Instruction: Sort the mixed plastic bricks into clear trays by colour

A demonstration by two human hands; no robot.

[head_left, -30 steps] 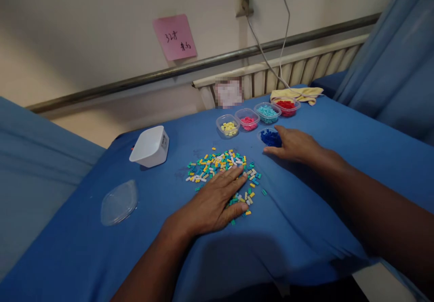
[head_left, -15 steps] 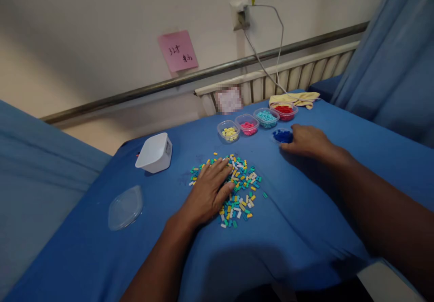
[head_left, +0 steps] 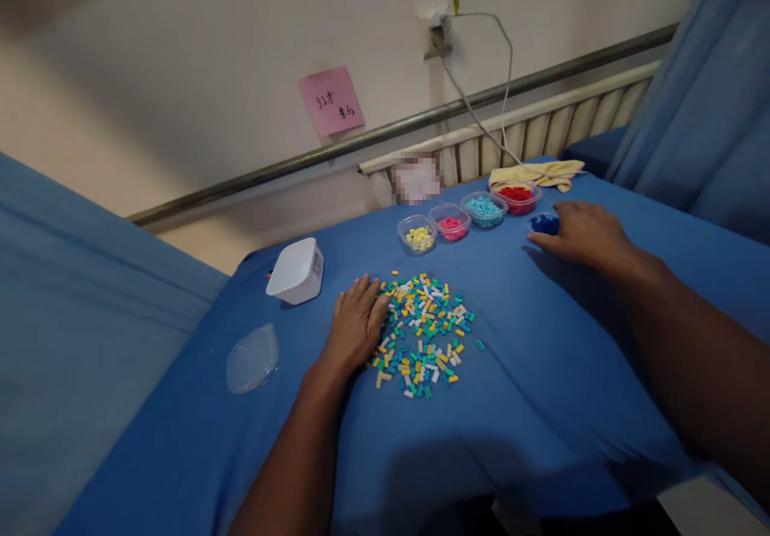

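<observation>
My left hand (head_left: 356, 323) lies flat with its fingers stretched out, at the left edge of a spread pile of small building bricks (head_left: 424, 303) in yellow, teal, green, white and beige. At the right, my right hand (head_left: 586, 233) grips a small clear tub of dark blue bricks (head_left: 543, 224), thumb at the near side and fingers over the far side. Left of that tub, a slanting row of clear tubs holds sorted pieces: a tub of yellow bricks (head_left: 419, 237), one of pink bricks (head_left: 451, 225), one of light blue bricks (head_left: 484, 210) and one of red bricks (head_left: 517, 196).
A white plastic box (head_left: 296, 273) stands at the left, with a clear lid (head_left: 253, 359) nearer me. A yellow cloth (head_left: 535, 175) lies behind the tubs, under a white cable (head_left: 508, 79) from a wall socket. Blue curtains (head_left: 703, 103) hang at both sides.
My right hand has moved the tub of dark blue bricks to the right and back, towards the red tub. My left hand has slid left off the pile to its edge.
</observation>
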